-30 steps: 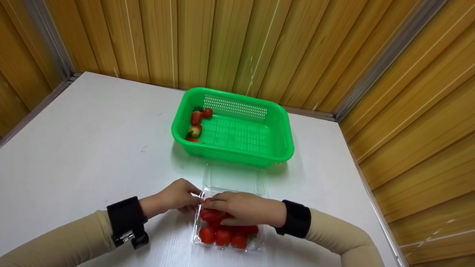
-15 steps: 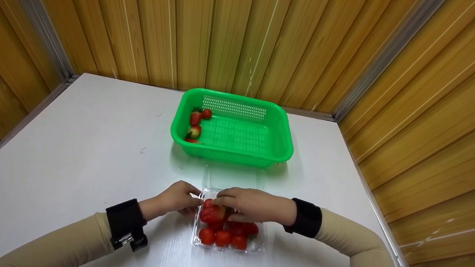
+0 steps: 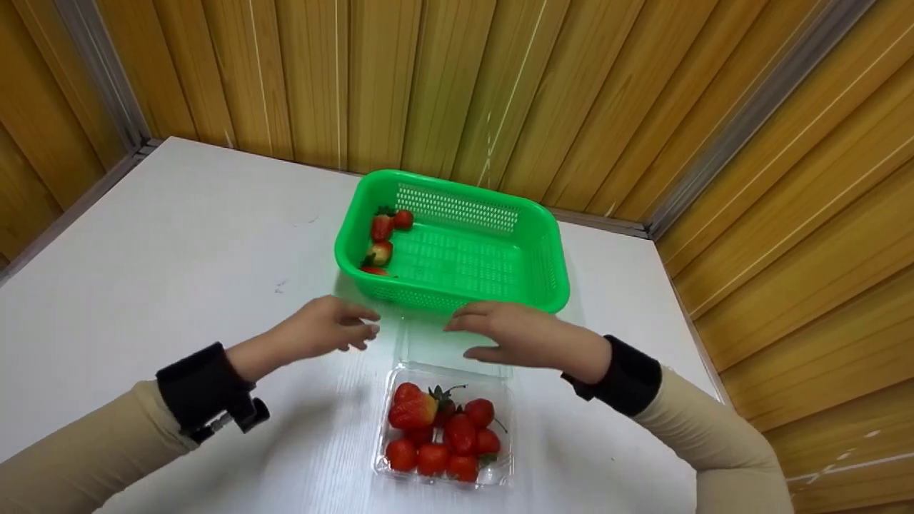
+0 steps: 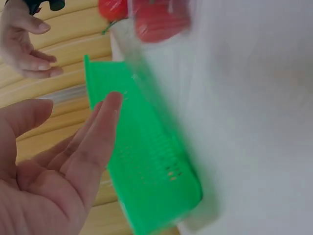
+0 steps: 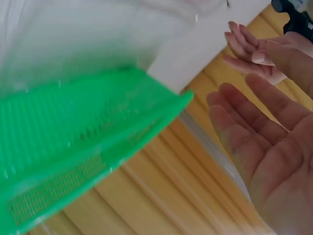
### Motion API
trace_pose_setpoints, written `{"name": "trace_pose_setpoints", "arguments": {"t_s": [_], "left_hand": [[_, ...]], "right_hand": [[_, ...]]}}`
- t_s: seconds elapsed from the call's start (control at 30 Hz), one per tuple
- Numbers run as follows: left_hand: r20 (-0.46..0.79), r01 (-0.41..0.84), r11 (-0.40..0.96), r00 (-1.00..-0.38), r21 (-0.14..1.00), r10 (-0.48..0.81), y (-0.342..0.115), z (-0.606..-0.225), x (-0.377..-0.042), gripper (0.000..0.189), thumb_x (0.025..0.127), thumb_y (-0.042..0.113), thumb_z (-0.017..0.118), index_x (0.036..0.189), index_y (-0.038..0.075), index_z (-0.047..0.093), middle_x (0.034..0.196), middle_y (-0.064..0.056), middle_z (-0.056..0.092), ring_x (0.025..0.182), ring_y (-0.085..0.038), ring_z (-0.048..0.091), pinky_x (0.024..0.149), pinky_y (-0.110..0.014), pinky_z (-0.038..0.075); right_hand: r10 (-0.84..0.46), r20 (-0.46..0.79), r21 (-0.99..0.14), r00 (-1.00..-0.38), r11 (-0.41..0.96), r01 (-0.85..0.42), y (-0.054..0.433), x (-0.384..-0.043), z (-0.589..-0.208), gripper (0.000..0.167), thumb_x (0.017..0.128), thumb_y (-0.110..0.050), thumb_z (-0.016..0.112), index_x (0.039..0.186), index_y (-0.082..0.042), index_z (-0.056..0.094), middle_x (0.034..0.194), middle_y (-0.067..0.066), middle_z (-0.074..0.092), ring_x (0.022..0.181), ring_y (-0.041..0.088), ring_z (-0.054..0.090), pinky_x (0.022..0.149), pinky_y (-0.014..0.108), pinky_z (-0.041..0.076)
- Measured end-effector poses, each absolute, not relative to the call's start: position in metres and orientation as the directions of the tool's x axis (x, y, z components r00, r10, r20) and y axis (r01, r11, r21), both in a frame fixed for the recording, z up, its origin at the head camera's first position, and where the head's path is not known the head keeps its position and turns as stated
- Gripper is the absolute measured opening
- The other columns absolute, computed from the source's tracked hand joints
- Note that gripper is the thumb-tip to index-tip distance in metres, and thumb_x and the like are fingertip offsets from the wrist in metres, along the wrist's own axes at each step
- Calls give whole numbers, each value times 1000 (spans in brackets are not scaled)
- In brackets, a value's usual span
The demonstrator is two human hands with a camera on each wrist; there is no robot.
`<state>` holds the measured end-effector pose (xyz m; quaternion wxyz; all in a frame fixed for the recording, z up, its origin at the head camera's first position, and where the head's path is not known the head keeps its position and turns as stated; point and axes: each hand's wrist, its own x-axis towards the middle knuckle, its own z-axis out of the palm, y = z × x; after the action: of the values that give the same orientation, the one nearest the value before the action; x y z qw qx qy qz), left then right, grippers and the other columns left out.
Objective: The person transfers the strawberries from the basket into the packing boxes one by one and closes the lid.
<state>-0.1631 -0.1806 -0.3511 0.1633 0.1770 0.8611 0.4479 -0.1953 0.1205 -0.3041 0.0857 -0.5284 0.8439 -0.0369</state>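
Several red strawberries (image 3: 460,433) fill a clear plastic clamshell box (image 3: 505,467) on the table. Its transparent lid (image 3: 457,348) lies folded back toward the green basket. My left hand (image 3: 321,328) is raised to the left of the lid, fingers relaxed and holding nothing. Across from it, my right hand (image 3: 518,334) hovers over the lid's right side with its fingers extended. Both palms face inward, and both wrist views show bare palms, the left (image 4: 54,181) and the right (image 5: 274,152).
A green perforated basket (image 3: 560,271) stands behind the box near the back wall. Several strawberries (image 3: 382,228) lie along its left side. Yellow wood-look panels (image 3: 443,86) enclose the white table (image 3: 200,271) at the back and sides.
Both hands have lifted off the strawberry box and moved forward toward the basket, spreading apart. The right hand, which lay over the strawberries, now leaves them uncovered.
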Motion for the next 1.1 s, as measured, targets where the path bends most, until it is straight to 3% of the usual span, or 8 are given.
{"name": "trace_pose_setpoints", "arguments": {"t_s": [0.13,0.3,0.53,0.67,0.87,1.0,1.1], "left_hand": [[-52,217,569,-907,793,418,-195,-311,-179,42,102,22,58,135,-5,63,119,-23,74,98,-27,71,83,-35,59],[-9,205,614,-945,762,326,-205,-265,-208,47,104,26,55,142,-1,58,133,-24,68,115,-37,67,103,-52,55],[21,162,649,-976,743,219,-212,-236,-262,47,104,26,54,142,-1,58,137,-27,64,118,-40,64,103,-48,56],[29,132,658,-986,741,165,-215,-233,-288,50,103,26,54,144,-4,55,144,-28,59,121,-40,63,105,-46,55],[-33,56,654,-992,754,123,-222,-251,-313,54,101,24,55,145,-7,52,144,-30,57,124,-38,64,101,-38,58],[-106,-19,668,-990,744,90,-224,-268,-324,54,102,20,56,146,-11,48,141,-34,57,128,-43,61,108,-44,55],[-110,-39,721,-992,692,53,-220,-284,-331,54,101,19,59,143,-13,49,137,-35,60,119,-43,65,104,-46,57]], "right_hand": [[-886,-41,-209,-462,460,-863,124,-221,-273,37,98,-17,70,131,-1,65,130,16,70,125,32,65,106,45,56],[-834,0,-258,-551,533,-806,122,-254,-234,39,97,-16,70,132,2,65,132,20,69,127,36,63,107,50,54],[-708,-7,-351,-706,663,-661,108,-292,-194,41,99,-18,69,136,-2,64,134,19,69,127,34,63,109,50,52],[-644,-12,-377,-765,712,-593,101,-312,-184,44,98,-21,70,139,-5,62,136,18,67,130,32,60,110,49,50],[-615,-32,-387,-788,735,-557,87,-339,-191,48,99,-18,68,143,-2,57,141,22,62,132,34,57,115,48,47],[-600,-57,-388,-798,750,-536,76,-355,-202,48,99,-17,67,144,-1,56,142,22,61,134,34,56,117,46,45],[-585,-59,-396,-809,758,-519,73,-365,-212,47,100,-17,65,143,-1,57,141,21,62,133,34,57,115,46,46]]}}
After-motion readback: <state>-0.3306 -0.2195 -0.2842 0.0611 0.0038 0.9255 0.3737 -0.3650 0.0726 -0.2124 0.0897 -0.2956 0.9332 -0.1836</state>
